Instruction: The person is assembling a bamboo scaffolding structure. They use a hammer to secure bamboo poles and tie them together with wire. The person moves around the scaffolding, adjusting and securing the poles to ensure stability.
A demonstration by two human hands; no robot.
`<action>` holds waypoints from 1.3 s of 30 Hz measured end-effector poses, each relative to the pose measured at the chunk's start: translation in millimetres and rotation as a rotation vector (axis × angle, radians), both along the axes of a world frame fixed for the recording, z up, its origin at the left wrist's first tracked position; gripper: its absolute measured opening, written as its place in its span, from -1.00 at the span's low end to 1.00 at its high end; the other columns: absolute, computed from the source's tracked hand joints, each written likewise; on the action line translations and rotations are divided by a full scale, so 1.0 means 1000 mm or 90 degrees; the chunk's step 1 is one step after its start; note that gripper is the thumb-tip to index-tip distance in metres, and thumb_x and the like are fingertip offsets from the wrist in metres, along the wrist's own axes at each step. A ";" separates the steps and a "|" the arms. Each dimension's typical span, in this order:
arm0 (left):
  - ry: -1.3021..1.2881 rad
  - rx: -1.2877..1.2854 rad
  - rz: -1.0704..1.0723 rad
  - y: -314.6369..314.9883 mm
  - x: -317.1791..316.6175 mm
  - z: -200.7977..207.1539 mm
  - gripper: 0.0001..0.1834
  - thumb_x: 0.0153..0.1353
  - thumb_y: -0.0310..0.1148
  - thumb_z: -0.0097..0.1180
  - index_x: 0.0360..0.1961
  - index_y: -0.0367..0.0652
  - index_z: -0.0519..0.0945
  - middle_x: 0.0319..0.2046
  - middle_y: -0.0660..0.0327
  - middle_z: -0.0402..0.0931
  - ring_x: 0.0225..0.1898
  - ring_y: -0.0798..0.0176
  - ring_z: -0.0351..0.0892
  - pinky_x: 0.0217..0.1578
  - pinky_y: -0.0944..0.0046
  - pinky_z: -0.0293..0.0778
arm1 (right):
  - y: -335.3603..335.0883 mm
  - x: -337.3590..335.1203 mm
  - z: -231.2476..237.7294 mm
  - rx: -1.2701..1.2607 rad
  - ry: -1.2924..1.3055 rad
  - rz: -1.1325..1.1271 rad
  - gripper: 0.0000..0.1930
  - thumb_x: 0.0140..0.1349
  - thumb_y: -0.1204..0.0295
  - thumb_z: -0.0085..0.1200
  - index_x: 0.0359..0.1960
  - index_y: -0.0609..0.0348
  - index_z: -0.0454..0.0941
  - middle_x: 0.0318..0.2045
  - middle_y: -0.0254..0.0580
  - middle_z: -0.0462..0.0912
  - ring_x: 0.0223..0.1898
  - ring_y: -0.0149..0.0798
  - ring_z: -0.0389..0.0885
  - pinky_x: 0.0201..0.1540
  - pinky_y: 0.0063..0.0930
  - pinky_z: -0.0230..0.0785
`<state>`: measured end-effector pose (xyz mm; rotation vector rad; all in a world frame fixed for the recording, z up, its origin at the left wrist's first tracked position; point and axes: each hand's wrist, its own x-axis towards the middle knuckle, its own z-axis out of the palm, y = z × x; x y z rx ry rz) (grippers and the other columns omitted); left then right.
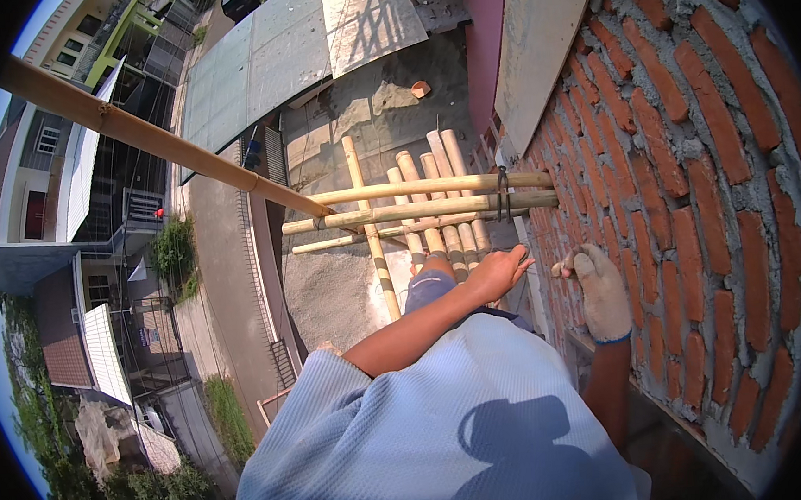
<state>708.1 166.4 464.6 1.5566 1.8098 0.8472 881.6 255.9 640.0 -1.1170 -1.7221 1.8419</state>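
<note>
My bare left hand (499, 276) is held in front of my body, close to the wall, with its fingers curled and pressed together. If anything is in them, it is too small to make out. Facing it across a short gap is my right hand (602, 295), in a pale work glove with bare fingertips showing. Its fingers are bent together toward the left hand, and what they hold, if anything, cannot be seen. Beside the right hand rises a wall of red bricks (659, 223) with rough grey mortar.
Below me lie bamboo poles (416, 210) crossing a row of bamboo lengths, with a dark tie (502, 193) near the wall. A long bamboo pole (162, 157) slants up to the left. Far below are a sand pile (329, 292), a street (225, 262) and a metal roof (257, 60).
</note>
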 end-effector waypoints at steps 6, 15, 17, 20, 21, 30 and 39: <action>0.028 0.048 -0.006 0.000 -0.029 -0.043 -0.66 0.52 -0.09 0.01 -0.16 -0.19 0.37 -0.52 -0.20 0.55 -0.39 -0.41 0.57 -0.39 -0.27 0.43 | -0.006 0.015 0.041 0.015 0.239 -0.101 -0.49 0.49 -0.04 0.05 -0.27 0.27 0.42 -0.47 -0.32 0.36 -0.38 -0.39 0.40 -0.10 -0.32 0.40; 0.155 -0.076 -0.216 0.026 -0.108 -0.108 -0.66 0.51 -0.12 0.03 -0.20 -0.24 0.46 -0.47 -0.29 0.57 -0.37 -0.41 0.60 -0.36 -0.29 0.46 | -0.111 0.134 0.105 0.180 0.072 -0.441 -0.35 0.41 -0.21 0.05 -0.19 0.31 0.44 -0.48 -0.32 0.37 -0.48 -0.42 0.31 -0.39 -0.38 0.24; 0.097 -0.120 -0.240 0.028 -0.115 -0.118 -0.62 0.48 -0.10 0.10 -0.19 -0.27 0.50 -0.48 -0.27 0.58 -0.38 -0.41 0.60 -0.39 -0.26 0.45 | -0.154 0.150 0.121 0.166 -0.166 -0.465 -0.31 0.41 -0.26 0.00 -0.19 0.30 0.48 -0.45 -0.27 0.45 -0.46 -0.41 0.37 -0.39 -0.39 0.26; 0.009 -0.154 -0.375 0.035 -0.099 -0.122 -0.53 0.48 -0.03 0.09 -0.29 -0.32 0.47 -0.57 -0.01 0.48 -0.54 -0.04 0.50 -0.42 0.03 0.42 | -0.219 0.157 0.117 0.066 -0.483 -0.456 -0.57 0.47 0.07 0.01 -0.07 0.27 0.53 -0.32 0.11 0.59 -0.26 0.09 0.59 -0.15 -0.16 0.41; -0.011 -0.176 -0.433 0.038 -0.086 -0.120 -0.52 0.51 -0.02 0.05 -0.30 -0.32 0.46 -0.58 0.07 0.44 -0.55 0.09 0.44 -0.41 0.10 0.41 | -0.240 0.155 0.104 0.079 -0.501 -0.491 -0.65 0.47 0.17 0.01 -0.05 0.27 0.54 -0.27 0.19 0.62 -0.17 0.22 0.60 -0.08 -0.09 0.42; -0.020 -0.403 -0.951 0.028 0.152 -0.034 -0.38 0.54 0.17 -0.12 -0.28 -0.29 0.48 -0.42 0.05 0.51 -0.33 0.11 0.52 -0.20 0.10 0.44 | -0.415 0.189 -0.052 -0.138 -0.614 -1.072 -0.62 0.49 0.21 -0.08 -0.16 0.38 0.54 -0.25 0.36 0.65 -0.11 0.34 0.61 -0.04 0.07 0.42; 0.085 -0.145 -1.078 -0.072 0.461 -0.023 -0.52 0.45 0.04 0.12 -0.20 -0.27 0.55 -0.46 -0.14 0.57 -0.39 -0.13 0.63 -0.28 -0.01 0.49 | -0.523 0.308 -0.159 -0.238 -0.532 -1.094 -0.65 0.46 0.22 -0.10 -0.24 0.32 0.54 -0.36 0.30 0.62 -0.22 0.36 0.58 -0.13 0.06 0.40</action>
